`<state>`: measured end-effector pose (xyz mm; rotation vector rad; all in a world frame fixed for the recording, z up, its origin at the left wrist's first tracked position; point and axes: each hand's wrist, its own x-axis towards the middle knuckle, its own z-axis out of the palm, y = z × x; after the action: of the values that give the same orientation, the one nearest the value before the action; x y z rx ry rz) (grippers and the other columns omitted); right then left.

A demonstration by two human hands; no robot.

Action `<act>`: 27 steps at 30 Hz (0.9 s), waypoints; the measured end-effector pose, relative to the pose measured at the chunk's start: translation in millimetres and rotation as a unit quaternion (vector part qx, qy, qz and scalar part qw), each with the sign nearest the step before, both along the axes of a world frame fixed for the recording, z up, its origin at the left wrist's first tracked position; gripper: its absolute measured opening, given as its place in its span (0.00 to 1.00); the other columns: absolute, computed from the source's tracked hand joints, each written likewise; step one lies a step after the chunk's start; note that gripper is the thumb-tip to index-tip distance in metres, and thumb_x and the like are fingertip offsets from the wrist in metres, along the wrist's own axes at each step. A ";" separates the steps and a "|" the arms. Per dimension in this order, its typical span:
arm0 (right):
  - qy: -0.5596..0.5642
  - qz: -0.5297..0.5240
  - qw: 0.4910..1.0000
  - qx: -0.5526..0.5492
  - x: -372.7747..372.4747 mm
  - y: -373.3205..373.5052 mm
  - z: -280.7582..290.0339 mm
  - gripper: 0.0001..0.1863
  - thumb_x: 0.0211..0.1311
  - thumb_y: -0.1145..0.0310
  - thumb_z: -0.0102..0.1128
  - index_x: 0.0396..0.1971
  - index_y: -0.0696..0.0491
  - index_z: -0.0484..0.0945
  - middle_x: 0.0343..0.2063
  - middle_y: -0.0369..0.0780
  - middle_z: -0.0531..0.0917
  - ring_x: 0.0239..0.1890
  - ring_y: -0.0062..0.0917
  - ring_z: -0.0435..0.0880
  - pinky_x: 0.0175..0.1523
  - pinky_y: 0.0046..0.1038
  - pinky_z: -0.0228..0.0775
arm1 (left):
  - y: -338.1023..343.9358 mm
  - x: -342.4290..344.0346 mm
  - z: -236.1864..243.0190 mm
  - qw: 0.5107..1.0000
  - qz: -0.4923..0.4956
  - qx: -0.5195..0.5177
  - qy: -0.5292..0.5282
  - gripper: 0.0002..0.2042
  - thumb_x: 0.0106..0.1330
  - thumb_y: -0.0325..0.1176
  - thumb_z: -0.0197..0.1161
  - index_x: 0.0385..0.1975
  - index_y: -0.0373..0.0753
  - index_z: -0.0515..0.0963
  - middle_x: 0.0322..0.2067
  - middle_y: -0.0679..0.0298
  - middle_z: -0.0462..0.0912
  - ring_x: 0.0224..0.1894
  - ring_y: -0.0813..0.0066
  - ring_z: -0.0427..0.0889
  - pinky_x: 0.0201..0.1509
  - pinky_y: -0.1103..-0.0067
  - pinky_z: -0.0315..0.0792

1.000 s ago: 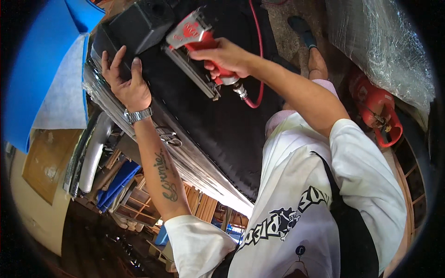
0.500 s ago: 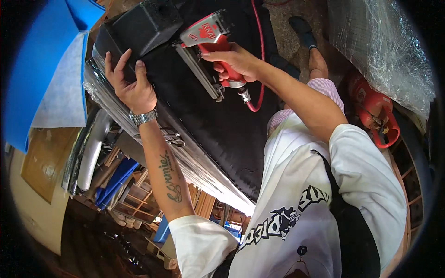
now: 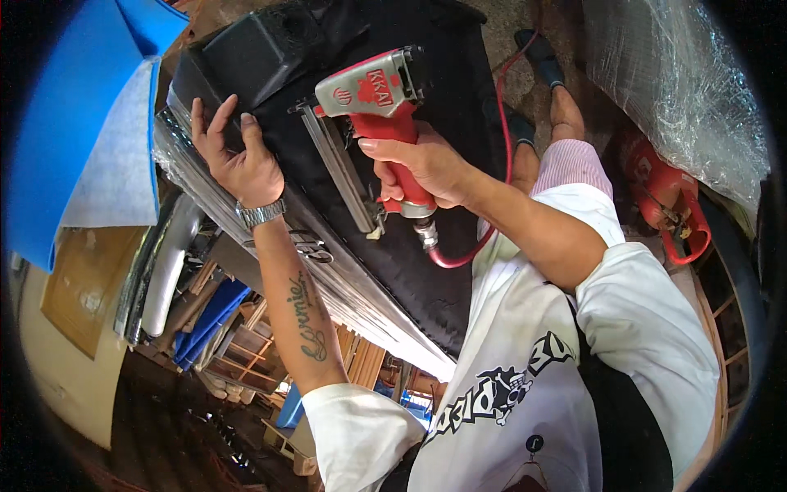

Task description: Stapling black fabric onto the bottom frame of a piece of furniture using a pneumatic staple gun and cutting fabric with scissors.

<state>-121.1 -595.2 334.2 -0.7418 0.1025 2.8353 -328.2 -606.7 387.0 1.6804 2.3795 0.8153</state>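
Note:
My right hand (image 3: 422, 168) is closed round the handle of a red and silver pneumatic staple gun (image 3: 365, 94). A red air hose (image 3: 506, 107) loops away from the gun's lower end. Beneath the gun lies black fabric (image 3: 410, 283) covering the underside of a long piece of furniture; the gun appears raised off it. My left hand (image 3: 242, 164), with fingers spread and nothing in them, lies at the fabric's left edge. Beside its fingertips stands a black block-shaped part (image 3: 246, 61) at the far corner. Clear plastic wrap (image 3: 184, 152) covers the furniture's left side.
Blue sheet material with a pale underside (image 3: 90, 123) hangs at the left. Rolls and a blue folded cloth (image 3: 209, 324) lie below it. To the right are a plastic-wrapped bulky item (image 3: 680, 90) and a red tank with a handle (image 3: 664, 201). My foot (image 3: 537, 57) is on the floor.
My right hand has drawn the staple gun nearer to me and slightly right, and the hose has swung right. My left hand remains at the edge, shifted slightly in view.

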 end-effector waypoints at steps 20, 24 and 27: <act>-0.001 0.044 0.999 -0.032 -14.9 15.9 -7.3 0.14 0.53 0.59 0.60 0.27 0.54 0.69 0.13 0.33 0.67 0.12 0.16 0.65 0.21 0.22 0.62 | 11.6 -7.8 11.5 0.999 -0.013 -0.022 0.036 0.26 0.48 0.29 0.64 0.50 0.36 0.67 0.56 0.55 0.61 0.59 0.62 0.60 0.62 0.72 0.54; -0.046 0.020 0.998 0.042 -6.1 18.5 -22.0 0.13 0.53 0.61 0.60 0.29 0.54 0.71 0.13 0.33 0.67 0.13 0.16 0.65 0.21 0.21 0.62 | 22.8 -2.8 3.2 0.984 -0.011 -0.078 0.160 0.35 0.43 0.30 0.67 0.55 0.37 0.61 0.55 0.52 0.61 0.59 0.56 0.59 0.63 0.69 0.53; -0.038 0.021 0.986 0.162 -15.3 14.6 -26.8 0.11 0.54 0.61 0.58 0.25 0.53 0.71 0.12 0.32 0.69 0.13 0.17 0.68 0.18 0.21 0.61 | 23.5 -0.6 -4.8 0.987 0.003 -0.084 0.140 0.34 0.43 0.29 0.67 0.55 0.39 0.62 0.56 0.52 0.61 0.59 0.57 0.59 0.63 0.69 0.53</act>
<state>-136.4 -580.5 307.4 -0.7814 -0.3806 2.7581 -328.7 -583.1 382.3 1.8216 2.5477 0.3844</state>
